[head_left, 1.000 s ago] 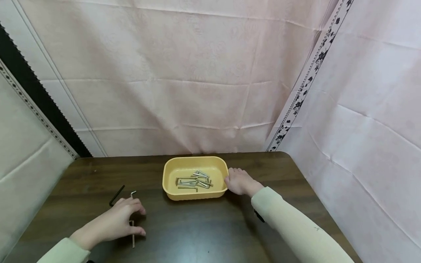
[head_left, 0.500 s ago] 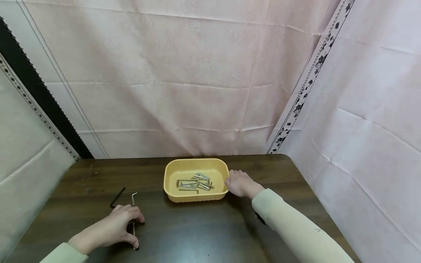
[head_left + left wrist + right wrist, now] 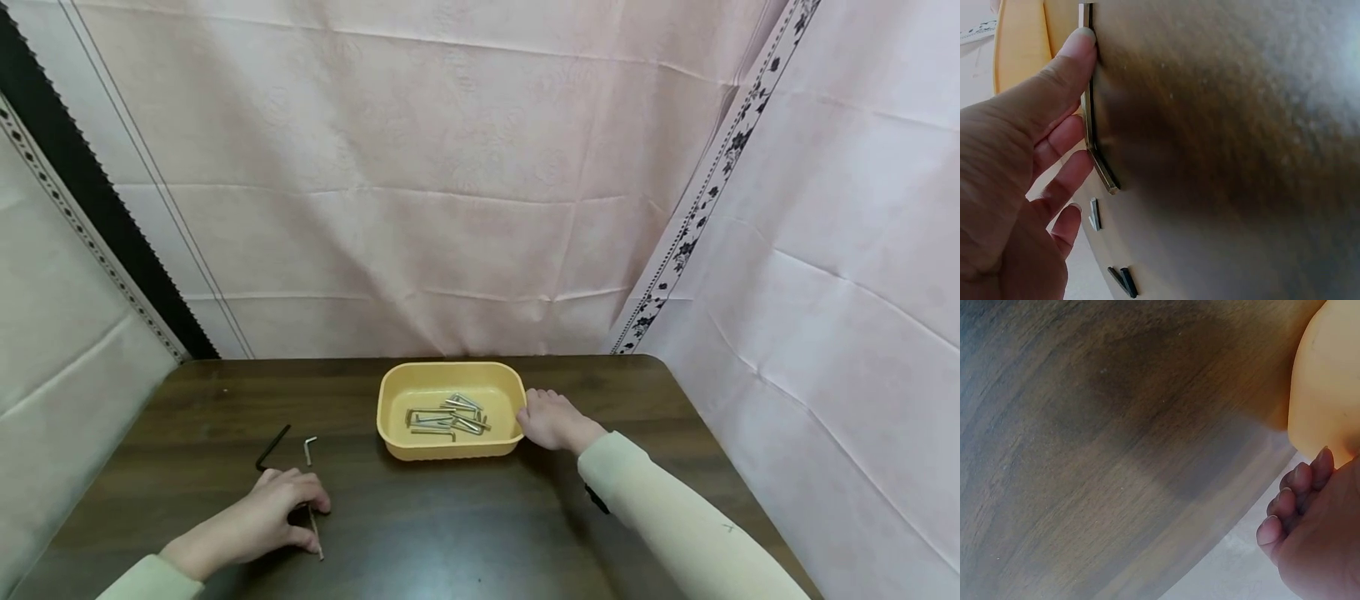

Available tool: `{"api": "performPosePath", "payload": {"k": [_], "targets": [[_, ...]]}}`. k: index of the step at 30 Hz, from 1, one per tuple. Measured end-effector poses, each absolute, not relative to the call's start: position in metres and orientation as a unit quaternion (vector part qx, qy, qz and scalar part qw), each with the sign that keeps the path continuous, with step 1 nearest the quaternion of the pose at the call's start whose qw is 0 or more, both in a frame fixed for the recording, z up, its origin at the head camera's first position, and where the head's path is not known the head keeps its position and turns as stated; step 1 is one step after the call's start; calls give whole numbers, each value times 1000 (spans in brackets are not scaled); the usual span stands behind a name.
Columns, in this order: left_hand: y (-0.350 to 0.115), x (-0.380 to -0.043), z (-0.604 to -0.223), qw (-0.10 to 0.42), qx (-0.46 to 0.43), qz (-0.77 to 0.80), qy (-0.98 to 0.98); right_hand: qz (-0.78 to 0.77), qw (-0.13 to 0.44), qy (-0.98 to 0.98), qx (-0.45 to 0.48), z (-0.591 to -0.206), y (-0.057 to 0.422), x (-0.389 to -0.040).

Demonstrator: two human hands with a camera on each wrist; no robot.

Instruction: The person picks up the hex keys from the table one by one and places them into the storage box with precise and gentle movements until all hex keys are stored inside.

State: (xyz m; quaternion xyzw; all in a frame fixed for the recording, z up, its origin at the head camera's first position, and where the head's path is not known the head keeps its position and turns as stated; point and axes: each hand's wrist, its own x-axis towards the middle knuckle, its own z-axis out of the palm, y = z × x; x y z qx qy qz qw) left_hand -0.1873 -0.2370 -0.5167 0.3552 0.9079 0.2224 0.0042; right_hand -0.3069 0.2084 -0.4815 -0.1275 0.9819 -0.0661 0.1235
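My left hand (image 3: 266, 517) is low over the table at the left, pinching a brass-coloured hex key (image 3: 318, 537). Close up in the left wrist view, the thumb lies on the long arm of the hex key (image 3: 1089, 106) and fingertips meet it near the bend. Just beyond that hand lie a silver hex key (image 3: 308, 452) and a black hex key (image 3: 272, 448). At the far middle, my right hand (image 3: 553, 419) grips the right end of a yellow tray (image 3: 452, 451), its fingers curled beside the wall. Several metal hex keys (image 3: 447, 420) lie jumbled inside the tray.
The dark wooden table (image 3: 420, 533) runs back to a pale hanging cloth (image 3: 450, 208). More cloth (image 3: 825, 292) hangs along the right side, with a black floral band at the corner.
The left thumb has closed in towards the fingers and now pinches the near hex key, whose lower end has swung slightly right. The right hand stays at the tray.
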Motion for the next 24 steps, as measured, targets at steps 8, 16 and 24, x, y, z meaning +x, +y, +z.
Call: {"api": "performPosePath", "payload": {"k": [8, 16, 24], "targets": [[-243, -185, -518, -14, 345, 221, 912, -61, 111, 982, -137, -483, 206, -308], [-246, -188, -520, -46, 338, 220, 914, -59, 107, 983, -138, -483, 208, -309], [-249, -194, -524, -64, 343, 218, 911, -64, 105, 982, -141, -484, 209, -307]]}}
